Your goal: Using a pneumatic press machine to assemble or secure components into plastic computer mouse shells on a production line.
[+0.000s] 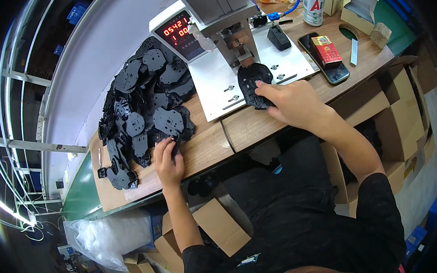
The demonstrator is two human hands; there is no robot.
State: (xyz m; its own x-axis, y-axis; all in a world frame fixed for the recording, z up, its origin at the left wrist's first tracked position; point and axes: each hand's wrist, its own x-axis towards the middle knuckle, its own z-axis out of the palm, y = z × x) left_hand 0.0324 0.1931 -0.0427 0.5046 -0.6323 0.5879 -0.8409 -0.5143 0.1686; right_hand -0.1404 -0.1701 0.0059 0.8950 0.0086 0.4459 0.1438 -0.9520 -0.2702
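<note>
My right hand (296, 104) grips a black plastic shell (256, 85) by its near edge, thumb and fingers closed on it. The shell's far, rounded end sits beneath the head of a small bench press (237, 40), over its white base plate (216, 97). At the near edge of a heap of similar black plastic parts (135, 124), my left hand (168, 164) has its fingers curled around a black plastic part (175, 148). Most of that part is hidden by the fingers and the heap.
A counter box (177, 31) with red digits stands left of the press. To the right lie a phone (337, 74), a red packet (326, 52) and a black adapter-like block (278, 37). A white bottle (314, 3) stands behind. Open cardboard boxes (402, 115) sit below the table.
</note>
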